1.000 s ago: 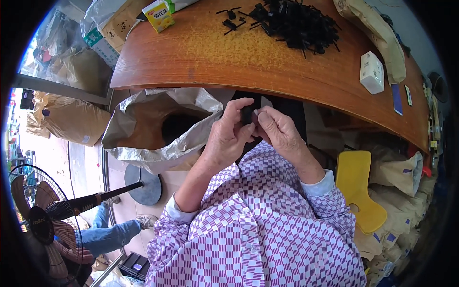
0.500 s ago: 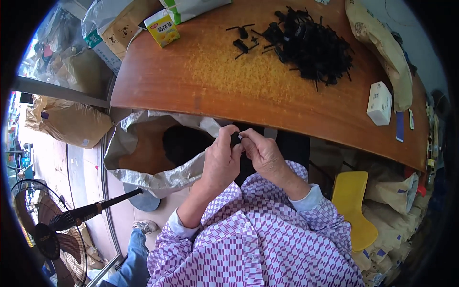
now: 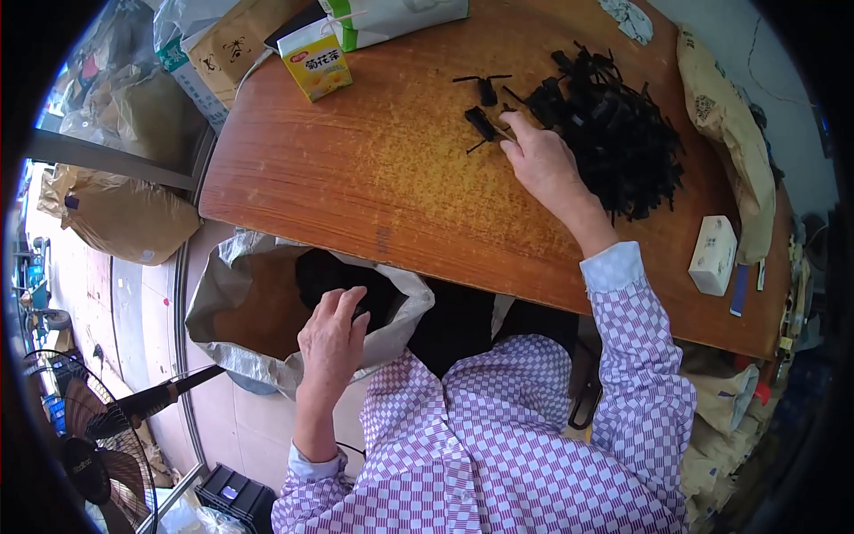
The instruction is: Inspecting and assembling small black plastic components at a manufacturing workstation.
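Black plastic clips (image 3: 614, 133) lie heaped beside the right hand (image 3: 543, 165), fingers loose; left hand (image 3: 331, 343) spreads empty over the sack (image 3: 249, 311).

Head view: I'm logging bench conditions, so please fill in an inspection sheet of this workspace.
Surface: brown wooden table, mostly bare at its middle.
Job's things: heap of black plastic parts; loose black part; open sack below the table edge.
Clutter: drink carton, small white box, brown paper bag.
Hands: right hand at the loose parts beside the heap; left hand open over the sack.
Cables: nothing seen.
Surroundings: floor fan, filled bags on the floor.
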### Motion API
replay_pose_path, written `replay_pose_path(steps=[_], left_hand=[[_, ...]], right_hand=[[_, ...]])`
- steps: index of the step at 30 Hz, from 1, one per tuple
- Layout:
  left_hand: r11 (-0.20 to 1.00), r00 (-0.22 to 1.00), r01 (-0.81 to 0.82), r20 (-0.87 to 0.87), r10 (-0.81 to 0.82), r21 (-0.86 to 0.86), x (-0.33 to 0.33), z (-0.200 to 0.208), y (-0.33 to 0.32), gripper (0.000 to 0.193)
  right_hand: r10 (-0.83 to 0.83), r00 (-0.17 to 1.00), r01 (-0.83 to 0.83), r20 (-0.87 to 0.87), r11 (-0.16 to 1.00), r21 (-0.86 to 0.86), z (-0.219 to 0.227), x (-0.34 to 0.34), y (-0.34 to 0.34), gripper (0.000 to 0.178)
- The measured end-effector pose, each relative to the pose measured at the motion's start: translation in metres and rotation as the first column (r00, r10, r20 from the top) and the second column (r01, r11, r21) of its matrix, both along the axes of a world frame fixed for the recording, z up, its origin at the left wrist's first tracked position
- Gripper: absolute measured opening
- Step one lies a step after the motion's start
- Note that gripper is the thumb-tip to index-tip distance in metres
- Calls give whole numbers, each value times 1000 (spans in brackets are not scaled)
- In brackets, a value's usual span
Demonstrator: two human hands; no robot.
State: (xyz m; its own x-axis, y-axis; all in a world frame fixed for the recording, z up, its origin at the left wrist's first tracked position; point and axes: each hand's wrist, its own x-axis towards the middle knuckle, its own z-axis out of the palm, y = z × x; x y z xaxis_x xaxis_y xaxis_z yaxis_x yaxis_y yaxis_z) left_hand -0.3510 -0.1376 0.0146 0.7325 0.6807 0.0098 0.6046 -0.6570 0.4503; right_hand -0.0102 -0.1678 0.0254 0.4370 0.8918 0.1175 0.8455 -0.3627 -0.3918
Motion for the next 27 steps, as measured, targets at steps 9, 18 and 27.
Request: replay_pose_path(steps=[9, 18, 27], left_hand=[[519, 696, 309, 562, 447, -797, 97, 18, -5, 79], [178, 742, 490, 516, 429, -853, 128, 16, -29, 62], [191, 729, 448, 481, 487, -873, 138, 12, -57, 41]], right_hand=[[91, 786, 9, -611, 987, 158, 27, -71, -54, 11], [140, 735, 146, -664, 923, 356, 15, -105, -124, 7], [-20, 729, 316, -684, 897, 310, 14, -110, -159, 13]])
